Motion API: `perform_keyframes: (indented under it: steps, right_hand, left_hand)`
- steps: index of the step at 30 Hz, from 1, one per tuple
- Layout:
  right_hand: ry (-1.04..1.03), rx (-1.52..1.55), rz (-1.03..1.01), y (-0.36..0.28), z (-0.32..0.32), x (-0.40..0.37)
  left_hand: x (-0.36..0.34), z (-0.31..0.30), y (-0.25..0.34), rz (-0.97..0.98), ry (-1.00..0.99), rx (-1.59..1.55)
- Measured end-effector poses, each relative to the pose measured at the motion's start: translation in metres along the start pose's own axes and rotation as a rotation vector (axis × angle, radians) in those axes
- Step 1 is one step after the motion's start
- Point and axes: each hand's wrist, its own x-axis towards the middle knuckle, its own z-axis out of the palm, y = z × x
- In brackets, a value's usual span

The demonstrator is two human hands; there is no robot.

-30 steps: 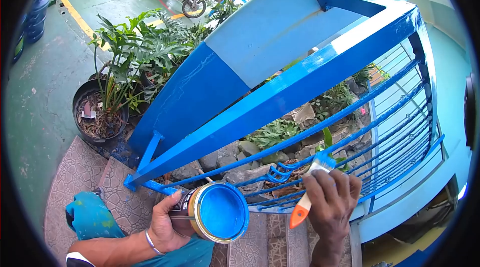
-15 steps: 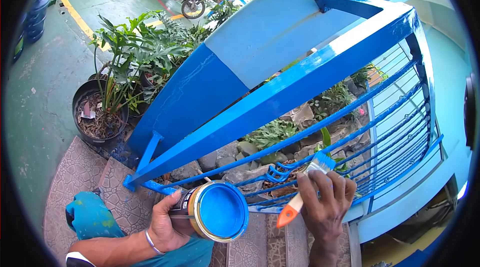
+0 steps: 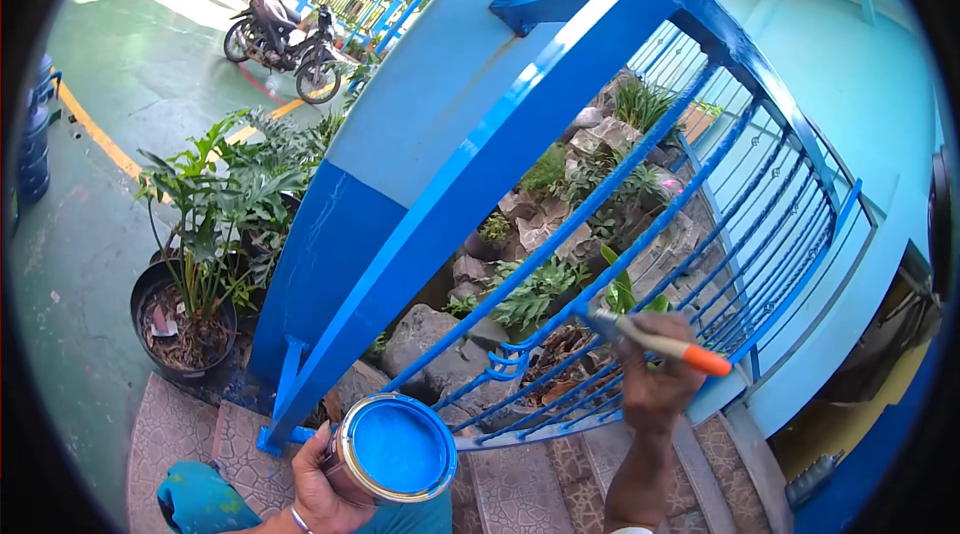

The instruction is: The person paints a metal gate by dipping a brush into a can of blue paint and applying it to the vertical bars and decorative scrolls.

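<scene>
My left hand [image 3: 325, 494] is wrapped round an open paint can [image 3: 398, 449], tilted so the bright blue paint inside shows. In my right hand [image 3: 660, 384] is a paintbrush [image 3: 672, 342] with a pale handle and an orange end. Its blue-coated bristles point left, right at one of the bars of the blue metal railing [image 3: 640, 244]. The railing's thick top rail [image 3: 480, 164] slopes down to the lower left. A scrolled ornament [image 3: 507, 362] sits on a bar left of the brush.
Stone-patterned steps [image 3: 520, 479] lie below the railing. Behind the bars are rocks [image 3: 425, 344] and green plants. A potted plant [image 3: 185, 304] stands left of the blue curved wall [image 3: 310, 264]. Farther back is a motorcycle [image 3: 285, 44], with blue water jugs [image 3: 35, 139] at the far left.
The brush has turned in my right hand: its handle now points right and its bristles left, against a bar. The can sits lower and further left in view, and the view has shifted.
</scene>
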Motion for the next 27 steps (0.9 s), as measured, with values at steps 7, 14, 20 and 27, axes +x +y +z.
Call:
perform_keyframes:
  steps: [7,14,20,27]
  right_hand:
    - [0.513,0.058,-0.043,0.041,0.000,0.026]
    - [-0.081,-0.036,-0.301,-0.010,0.012,-0.036]
    - [0.285,0.103,-0.061,0.015,-0.001,0.018]
    - [0.320,0.170,0.020,0.005,0.023,-0.049]
  left_hand:
    - [-0.002,0.016,-0.005,0.060,0.037,0.037]
    - [-0.005,0.007,-0.001,0.024,-0.093,0.029]
    - [-0.004,0.012,0.001,0.022,-0.126,0.035]
    - [-0.006,0.004,0.002,0.024,-0.075,0.033]
